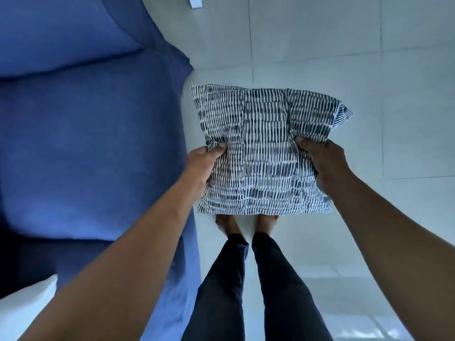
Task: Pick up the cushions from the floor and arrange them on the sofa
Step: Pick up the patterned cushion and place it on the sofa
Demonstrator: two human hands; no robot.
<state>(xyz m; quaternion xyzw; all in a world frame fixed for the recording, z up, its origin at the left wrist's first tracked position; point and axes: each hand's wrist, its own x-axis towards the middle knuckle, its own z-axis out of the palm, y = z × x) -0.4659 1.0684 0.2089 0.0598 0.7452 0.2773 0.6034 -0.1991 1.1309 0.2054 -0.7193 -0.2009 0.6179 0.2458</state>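
Note:
A square cushion (261, 148) with a dark blue and white dashed pattern is held up in front of me, above my bare feet. My left hand (200, 166) grips its left edge and my right hand (325, 166) pinches its right side, bunching the fabric. The blue sofa (86, 143) fills the left half of the view, its seat edge just left of the cushion. The cushion is clear of the sofa and hangs over the floor.
Pale tiled floor (369, 57) spreads to the right and ahead. My legs in dark trousers (246, 291) stand close to the sofa's front. A white object (195, 1) shows at the top edge. Something white (24, 311) lies at the lower left.

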